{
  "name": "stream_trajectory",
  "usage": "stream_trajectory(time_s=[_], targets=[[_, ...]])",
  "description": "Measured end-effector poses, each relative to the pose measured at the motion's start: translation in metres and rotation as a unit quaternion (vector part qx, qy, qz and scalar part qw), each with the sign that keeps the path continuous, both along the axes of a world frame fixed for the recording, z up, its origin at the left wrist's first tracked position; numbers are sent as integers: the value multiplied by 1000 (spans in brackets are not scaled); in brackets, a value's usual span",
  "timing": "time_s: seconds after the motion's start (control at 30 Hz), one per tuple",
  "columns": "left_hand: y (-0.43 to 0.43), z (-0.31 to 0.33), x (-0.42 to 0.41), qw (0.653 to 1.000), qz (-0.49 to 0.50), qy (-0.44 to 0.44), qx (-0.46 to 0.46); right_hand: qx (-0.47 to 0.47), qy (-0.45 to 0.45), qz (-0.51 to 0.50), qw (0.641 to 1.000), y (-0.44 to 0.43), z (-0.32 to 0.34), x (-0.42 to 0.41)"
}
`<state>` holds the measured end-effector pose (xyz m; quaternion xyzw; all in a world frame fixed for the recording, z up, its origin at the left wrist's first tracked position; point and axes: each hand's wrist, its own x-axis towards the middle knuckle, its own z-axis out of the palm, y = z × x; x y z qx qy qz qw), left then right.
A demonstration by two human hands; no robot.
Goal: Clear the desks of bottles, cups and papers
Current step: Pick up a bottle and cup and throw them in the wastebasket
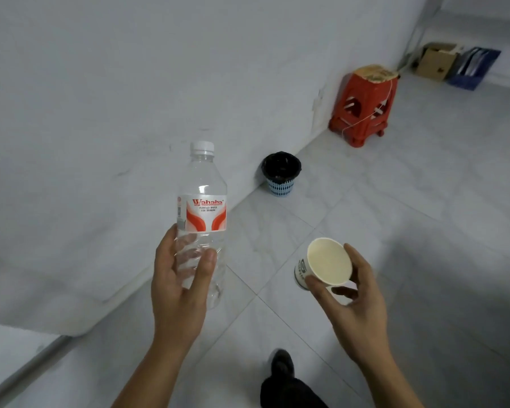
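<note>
My left hand (180, 290) grips the lower half of a clear plastic water bottle (202, 187) with a white cap and a red-and-white label, held upright above the floor. My right hand (357, 293) holds a white paper cup (327, 262) tilted on its side, its empty cream inside facing me. Both are held in the air over grey floor tiles. A small blue waste bin (281, 178) lined with a black bag stands on the floor by the white wall, beyond and between the two hands.
A red plastic stool (362, 107) with a worn top stands by the wall farther back. A cardboard box (435, 61) and a blue file holder (473, 67) sit in the far right corner. A black shoe (281, 366) shows at the bottom.
</note>
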<state>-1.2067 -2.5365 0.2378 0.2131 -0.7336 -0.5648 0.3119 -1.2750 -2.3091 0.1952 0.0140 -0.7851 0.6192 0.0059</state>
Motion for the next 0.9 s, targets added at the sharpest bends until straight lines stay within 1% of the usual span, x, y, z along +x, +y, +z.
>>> stream_trajectory(time_s=[0.07, 0.17, 0.27, 0.37, 0.47, 0.63, 0.83, 0.9], targets=[[-26, 7, -51, 1000, 7, -4, -5, 10, 9, 17, 1000, -28, 10, -59], [-63, 10, -115, 1000, 28, -4, 10, 26, 13, 55, 998, -71, 25, -137], [-102, -5, -182, 999, 48, -7, 23, 33, 9, 74, 997, -112, 26, -212], [-141, -24, -263, 998, 47, -20, 31, 46, 6, 70, 996, -150, 12, -289], [-179, -36, -353, 999, 13, -30, 27, 55, -4, 46, 997, -187, -1, -368], [-219, -26, -505, 995, -69, -65, 32, 54, -20, -37, 998, -219, 8, -483], [-228, -25, -669, 975, -194, -109, 10, 37, -65, -147, 986, -223, -3, -592], [-227, -35, -714, 967, -219, -126, 11, 35, -82, -161, 983, -226, -15, -629]])
